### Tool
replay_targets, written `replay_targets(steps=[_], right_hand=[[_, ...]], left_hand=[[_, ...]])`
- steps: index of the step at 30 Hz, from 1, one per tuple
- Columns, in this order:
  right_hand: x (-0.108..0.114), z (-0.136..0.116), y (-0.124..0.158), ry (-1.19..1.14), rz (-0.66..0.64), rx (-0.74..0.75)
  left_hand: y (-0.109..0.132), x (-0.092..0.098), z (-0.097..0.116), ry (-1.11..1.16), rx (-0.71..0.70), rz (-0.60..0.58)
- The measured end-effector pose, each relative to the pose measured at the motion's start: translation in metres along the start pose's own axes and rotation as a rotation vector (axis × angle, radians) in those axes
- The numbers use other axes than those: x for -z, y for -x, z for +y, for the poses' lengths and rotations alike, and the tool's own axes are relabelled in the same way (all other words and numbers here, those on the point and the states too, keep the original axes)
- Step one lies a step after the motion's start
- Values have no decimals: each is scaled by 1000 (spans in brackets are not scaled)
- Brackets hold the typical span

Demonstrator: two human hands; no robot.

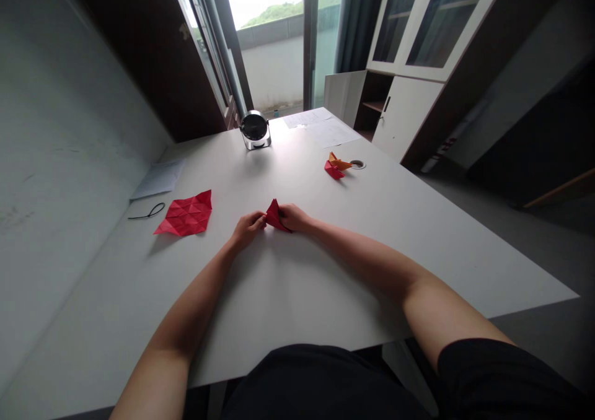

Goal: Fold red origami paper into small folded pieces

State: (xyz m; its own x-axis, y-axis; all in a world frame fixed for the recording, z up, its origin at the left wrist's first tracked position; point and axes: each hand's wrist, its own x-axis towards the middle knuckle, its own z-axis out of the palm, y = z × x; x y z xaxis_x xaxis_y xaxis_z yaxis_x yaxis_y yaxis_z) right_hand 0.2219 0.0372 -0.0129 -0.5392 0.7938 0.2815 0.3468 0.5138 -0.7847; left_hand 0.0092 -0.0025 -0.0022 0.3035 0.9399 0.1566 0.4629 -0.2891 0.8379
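Folded red paper (274,215) | over white table (320,290), contact unclear | step judged: shaping folds; next move likely calls for steady, even pressure | reaching forward with both arms (199,302), converging at paper | clamped on right side by right hand (294,217), pinched at left edge by left hand (250,225) | fine grip detail: cannot tell

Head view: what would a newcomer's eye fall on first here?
Probably the red folded-paper piece, held between the left grip and right grip near the picture's middle. Next, the creased red paper sheet on the white tabletop, left of both grips. Then the small orange folded-paper figure and small red folded-paper figure, close together farther off to the right.
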Motion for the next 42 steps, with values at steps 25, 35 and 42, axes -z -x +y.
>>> replay_targets(steps=[25, 35, 42], right_hand=[[1, -3, 2, 19, 2, -10], [2, 0, 1, 38, 0, -25], [3, -4, 2, 18, -4, -35]], left_hand=[[0, 1, 5, 10, 0, -21], [1, 1, 8, -12, 11, -14], [1, 1, 10, -26, 16, -6]])
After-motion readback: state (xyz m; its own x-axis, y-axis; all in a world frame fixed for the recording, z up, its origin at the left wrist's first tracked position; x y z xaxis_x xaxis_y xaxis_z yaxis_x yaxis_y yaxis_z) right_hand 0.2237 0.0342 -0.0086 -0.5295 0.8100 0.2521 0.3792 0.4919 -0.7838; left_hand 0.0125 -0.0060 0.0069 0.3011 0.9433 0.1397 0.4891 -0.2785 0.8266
